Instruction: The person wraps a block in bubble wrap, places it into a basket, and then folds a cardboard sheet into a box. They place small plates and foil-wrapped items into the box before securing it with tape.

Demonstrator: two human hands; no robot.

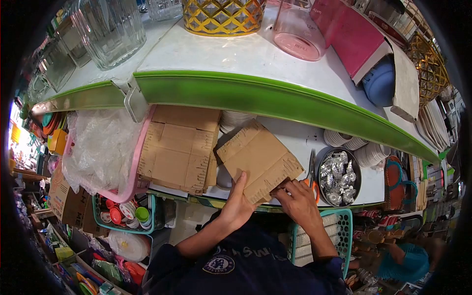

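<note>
My left hand (237, 207) grips a piece of brown cardboard (260, 160) at its lower left edge, thumb on top. The piece is creased, with small notches along its edge, and tilts above the white shelf. At its lower right edge, my right hand (299, 202) has its fingers bent and pinched on the cardboard; the fingertips are partly hidden. To the left lies a stack of similar notched cardboard pieces (179, 152). Just right of my right hand are scissors (311, 179) with orange handles and a dark round pan (340, 178) of small foil-wrapped items.
A green-edged upper shelf (275, 96) carrying glassware overhangs my hands. A pink basket (132, 184) of clear plastic stands left, and stacked white dishes (371, 155) sit right. Teal baskets (349, 236) hang low near my body. Another person in a teal top (405, 263) is at lower right.
</note>
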